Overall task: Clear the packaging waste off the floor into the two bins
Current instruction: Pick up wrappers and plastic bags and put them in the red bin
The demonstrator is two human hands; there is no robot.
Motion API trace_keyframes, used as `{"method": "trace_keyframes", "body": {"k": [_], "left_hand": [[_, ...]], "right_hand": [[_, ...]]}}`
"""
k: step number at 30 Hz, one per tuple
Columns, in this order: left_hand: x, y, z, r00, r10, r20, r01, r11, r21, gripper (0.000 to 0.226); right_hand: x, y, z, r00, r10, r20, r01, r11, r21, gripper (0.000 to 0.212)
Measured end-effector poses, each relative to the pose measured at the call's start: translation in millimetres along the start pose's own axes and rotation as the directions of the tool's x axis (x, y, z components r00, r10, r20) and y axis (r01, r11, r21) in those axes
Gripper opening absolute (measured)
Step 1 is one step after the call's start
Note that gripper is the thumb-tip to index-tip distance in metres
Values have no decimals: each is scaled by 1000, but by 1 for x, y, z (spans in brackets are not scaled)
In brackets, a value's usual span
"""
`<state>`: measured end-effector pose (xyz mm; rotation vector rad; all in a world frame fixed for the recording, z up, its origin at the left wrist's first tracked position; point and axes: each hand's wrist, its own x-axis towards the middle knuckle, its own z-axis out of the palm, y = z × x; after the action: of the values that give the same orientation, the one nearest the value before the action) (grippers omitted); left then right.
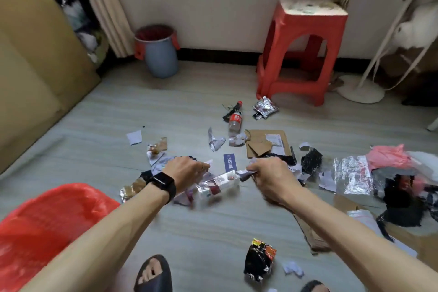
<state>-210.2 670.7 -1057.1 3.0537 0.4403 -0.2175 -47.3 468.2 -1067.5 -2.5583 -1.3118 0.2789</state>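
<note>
- Left hand, black watch on the wrist, is low over the litter at mid-floor. Its fingers are curled down and grip one end of a crushed clear bottle with a red label. The shot is blurred here.
- Right hand is level with the left and apart from it. Its fingers are curled tight round a wad of crumpled white paper.
- Red-lined bin sits bottom left, just beside the left forearm.
- Blue-grey bin, red liner folded over the rim, stands against the far wall, well apart from the hands.
- Packaging waste is spread over the floor:
- blue card between the two hands
- upright-label water bottle with a red cap, lying farther out
- foil wrapper near the stool
- flat cardboard piece beyond the right hand
- black snack bag near the feet
- silver foil sheet and pink plastic bag heaped at right
- white paper scrap off to the left
- Red stool stands by the wall, and a big cardboard box leans at left.
- Black slipper is at the bottom edge.
</note>
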Motion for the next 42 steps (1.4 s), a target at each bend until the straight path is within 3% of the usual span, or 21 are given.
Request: {"method": "trace_keyframes", "body": {"k": [4,7,9,13,17,23,27,29,31,37,42], "left_hand": [[-49,-56,-51,982,37,-185,-20,996,91,34],[-103,-108,-57,972,-40,-230,60,995,79,30],[-142,-142,-53,952,-158,-262,168,986,16,26],[-214,-185,-32,824,-360,-437,291,932,-217,21],[-279,-201,12,729,-637,-250,531,757,-381,26],[-326,-215,87,655,-755,-14,693,609,-386,29],[-322,-207,102,661,-742,110,716,579,-390,42],[-320,-206,107,661,-730,173,721,553,-419,58],[-320,-208,107,662,-724,193,729,563,-390,58],[-297,-213,54,761,-623,184,648,708,-282,52],[-217,-185,-37,903,-420,87,429,883,-192,46]], "right_hand": [[28,-79,-42,986,-165,-12,165,986,-2,30],[39,-146,-46,965,-259,-23,260,966,7,31],[40,-190,-35,952,-306,-32,307,949,69,32],[32,-259,-3,905,-422,-45,424,891,164,29],[17,-311,48,869,-494,38,459,832,311,29],[1,-373,130,823,-553,129,451,776,441,34],[-6,-383,170,832,-513,213,383,808,447,37],[-8,-385,171,828,-509,237,369,812,453,53],[-8,-384,166,812,-523,260,379,810,447,61],[-15,-357,124,829,-502,245,389,833,393,55],[-21,-290,51,911,-394,122,341,885,316,48]]}}
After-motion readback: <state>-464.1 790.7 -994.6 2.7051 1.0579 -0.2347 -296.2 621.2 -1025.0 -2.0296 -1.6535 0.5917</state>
